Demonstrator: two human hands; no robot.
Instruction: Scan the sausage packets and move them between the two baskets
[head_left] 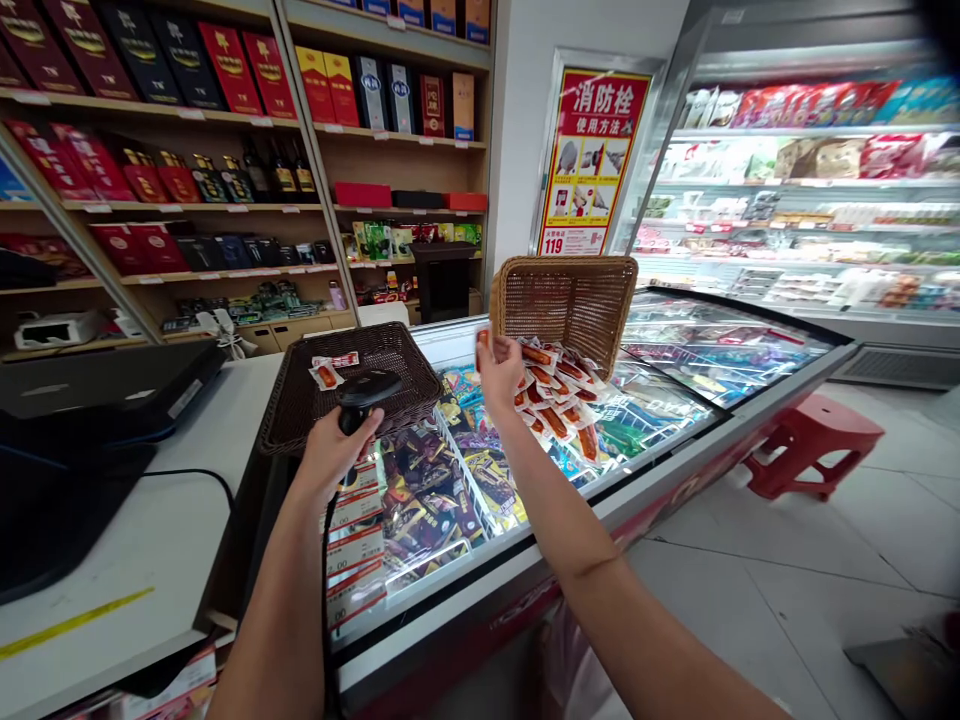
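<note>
My left hand (335, 450) is wrapped round the handle of a black barcode scanner (367, 388), whose head is over the near edge of a dark woven basket (341, 345). In that basket lie a few small packaged sausages (328, 375). My right hand (500, 372) pinches a packaged sausage (484, 345), held up beside a tan wicker basket (570, 290). This wicker basket is tipped on its side, its opening toward me. Many packaged sausages (559, 400) spill out of it onto the freezer's glass top.
A glass-topped chest freezer (420, 590) with packaged ice creams runs to the right. On the left stands a white counter (172, 540) with a dark machine (82, 430). A red stool (817, 440) is on the floor. Shelves of boxes and a lit refrigerated display (802, 180) stand behind.
</note>
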